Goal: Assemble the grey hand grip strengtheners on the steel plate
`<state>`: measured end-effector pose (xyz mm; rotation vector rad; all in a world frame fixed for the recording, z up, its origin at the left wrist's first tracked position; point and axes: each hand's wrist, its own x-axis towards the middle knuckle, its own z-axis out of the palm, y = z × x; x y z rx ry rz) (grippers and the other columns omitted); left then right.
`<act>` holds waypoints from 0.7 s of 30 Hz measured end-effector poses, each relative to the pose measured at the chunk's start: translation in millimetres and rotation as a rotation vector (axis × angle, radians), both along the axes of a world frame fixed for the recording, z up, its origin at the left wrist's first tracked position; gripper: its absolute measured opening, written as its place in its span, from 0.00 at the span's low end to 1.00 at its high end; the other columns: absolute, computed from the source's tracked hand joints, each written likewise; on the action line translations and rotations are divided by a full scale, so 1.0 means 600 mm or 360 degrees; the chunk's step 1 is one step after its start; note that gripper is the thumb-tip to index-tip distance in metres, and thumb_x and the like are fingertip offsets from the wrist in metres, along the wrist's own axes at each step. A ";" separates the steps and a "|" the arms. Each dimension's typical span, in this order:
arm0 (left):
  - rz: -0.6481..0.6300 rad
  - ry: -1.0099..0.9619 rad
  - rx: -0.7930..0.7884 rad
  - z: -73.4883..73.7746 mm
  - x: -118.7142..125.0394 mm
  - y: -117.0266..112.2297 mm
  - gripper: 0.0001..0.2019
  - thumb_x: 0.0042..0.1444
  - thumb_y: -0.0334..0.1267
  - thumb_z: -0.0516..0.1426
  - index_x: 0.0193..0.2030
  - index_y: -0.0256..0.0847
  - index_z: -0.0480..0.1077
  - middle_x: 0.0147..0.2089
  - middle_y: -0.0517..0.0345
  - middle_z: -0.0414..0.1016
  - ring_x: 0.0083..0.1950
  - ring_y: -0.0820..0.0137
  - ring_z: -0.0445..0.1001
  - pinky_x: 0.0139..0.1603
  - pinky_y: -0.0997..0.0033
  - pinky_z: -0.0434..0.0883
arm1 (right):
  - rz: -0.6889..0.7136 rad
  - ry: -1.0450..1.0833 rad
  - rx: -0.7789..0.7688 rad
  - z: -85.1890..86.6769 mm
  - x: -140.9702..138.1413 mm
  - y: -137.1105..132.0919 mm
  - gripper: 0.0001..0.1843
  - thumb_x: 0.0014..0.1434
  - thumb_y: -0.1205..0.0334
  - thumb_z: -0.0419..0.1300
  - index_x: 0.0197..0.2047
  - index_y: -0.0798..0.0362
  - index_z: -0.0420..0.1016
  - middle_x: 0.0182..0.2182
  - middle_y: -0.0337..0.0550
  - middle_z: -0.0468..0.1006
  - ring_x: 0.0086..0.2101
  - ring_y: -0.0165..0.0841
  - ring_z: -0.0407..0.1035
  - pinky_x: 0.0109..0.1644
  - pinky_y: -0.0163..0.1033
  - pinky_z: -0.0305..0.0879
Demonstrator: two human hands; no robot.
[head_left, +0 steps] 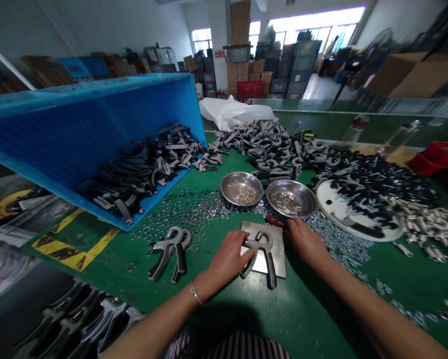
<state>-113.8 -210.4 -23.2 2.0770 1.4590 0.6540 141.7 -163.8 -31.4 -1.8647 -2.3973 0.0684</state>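
A grey-and-black hand grip strengthener (pixel 271 262) with a coil spring lies on a square metal plate (pixel 280 252). My left hand (pixel 231 254) is closed around its left handle and upper side, fingertips partly hidden. At the plate's far right corner, my right hand (pixel 304 242) has its fingers closed at a small red-handled tool (pixel 274 221); the tool's far end is hard to make out. Left of the plate, another grip strengthener (pixel 167 252), with crossed handles, lies on the green table (pixel 216 309).
Two metal bowls (pixel 226 192) of small parts stand behind the plate, with loose rings (pixel 194 214) around. A blue crate (pixel 108 119) with handles tilts at left. A white lid (pixel 325 199) holds black parts. Piled grey handles (pixel 269 144) lie behind; finished-looking grips (pixel 85 319) sit lower left.
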 end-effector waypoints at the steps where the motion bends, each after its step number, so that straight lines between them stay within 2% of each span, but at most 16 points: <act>1: -0.0050 0.0061 0.0011 -0.004 0.005 -0.007 0.20 0.59 0.42 0.61 0.56 0.39 0.66 0.56 0.47 0.70 0.59 0.56 0.66 0.63 0.52 0.64 | -0.0017 -0.0011 -0.0006 -0.007 -0.012 0.007 0.10 0.65 0.70 0.49 0.44 0.55 0.71 0.44 0.58 0.75 0.42 0.46 0.74 0.36 0.42 0.67; 3: -0.0082 0.0170 0.0043 -0.011 0.015 -0.016 0.26 0.56 0.44 0.63 0.58 0.39 0.65 0.58 0.46 0.68 0.61 0.54 0.64 0.63 0.51 0.62 | -0.0044 -0.0026 -0.0017 -0.018 -0.020 0.014 0.11 0.64 0.73 0.48 0.41 0.54 0.70 0.42 0.57 0.76 0.39 0.44 0.74 0.33 0.40 0.66; 5: -0.0070 0.0223 0.0046 -0.016 0.022 -0.016 0.26 0.55 0.43 0.63 0.59 0.39 0.64 0.58 0.45 0.68 0.61 0.53 0.63 0.63 0.51 0.62 | -0.0054 -0.0019 -0.0028 -0.017 -0.011 0.012 0.10 0.64 0.72 0.48 0.40 0.54 0.69 0.41 0.58 0.76 0.37 0.44 0.75 0.32 0.41 0.65; 8: -0.0064 0.0201 0.0002 -0.018 0.024 -0.009 0.23 0.56 0.42 0.63 0.57 0.40 0.65 0.56 0.47 0.68 0.59 0.54 0.64 0.61 0.53 0.63 | -0.0087 0.0091 -0.0019 0.011 0.009 -0.004 0.05 0.65 0.63 0.52 0.43 0.53 0.66 0.39 0.56 0.77 0.36 0.45 0.75 0.34 0.44 0.67; 10: -0.0074 0.0185 -0.0022 -0.018 0.021 -0.004 0.23 0.56 0.43 0.63 0.56 0.41 0.65 0.55 0.48 0.68 0.58 0.55 0.64 0.61 0.54 0.62 | -0.0150 0.0575 -0.0089 0.038 0.009 -0.019 0.09 0.65 0.55 0.54 0.45 0.51 0.64 0.35 0.50 0.78 0.32 0.42 0.75 0.35 0.44 0.69; 13: -0.0078 0.0204 -0.0033 -0.019 0.019 -0.002 0.23 0.56 0.45 0.63 0.56 0.41 0.65 0.55 0.48 0.68 0.58 0.55 0.64 0.61 0.54 0.62 | -0.0264 0.1652 -0.0338 0.060 -0.019 -0.037 0.13 0.66 0.47 0.54 0.43 0.48 0.65 0.30 0.41 0.79 0.27 0.36 0.76 0.31 0.40 0.73; 14: -0.0079 0.0212 -0.0029 -0.020 0.019 -0.001 0.23 0.56 0.46 0.63 0.55 0.41 0.65 0.55 0.48 0.68 0.57 0.55 0.64 0.60 0.54 0.62 | -0.0293 0.1883 -0.0395 0.058 -0.034 -0.041 0.15 0.66 0.45 0.55 0.42 0.48 0.66 0.30 0.41 0.79 0.26 0.36 0.76 0.30 0.40 0.73; 16: -0.0083 0.0220 -0.0012 -0.025 0.019 -0.002 0.23 0.57 0.47 0.62 0.55 0.41 0.65 0.54 0.49 0.69 0.56 0.56 0.64 0.59 0.55 0.63 | -0.0344 0.2096 -0.0407 0.041 -0.064 -0.044 0.16 0.63 0.43 0.58 0.41 0.48 0.66 0.30 0.41 0.81 0.27 0.36 0.77 0.29 0.40 0.74; 21: -0.0068 0.0214 0.0069 -0.038 0.019 -0.003 0.22 0.59 0.49 0.61 0.54 0.40 0.64 0.51 0.50 0.69 0.54 0.57 0.65 0.57 0.56 0.63 | -0.0377 0.2036 -0.0404 -0.011 -0.101 -0.043 0.16 0.64 0.42 0.57 0.41 0.46 0.65 0.31 0.43 0.82 0.28 0.41 0.78 0.31 0.45 0.76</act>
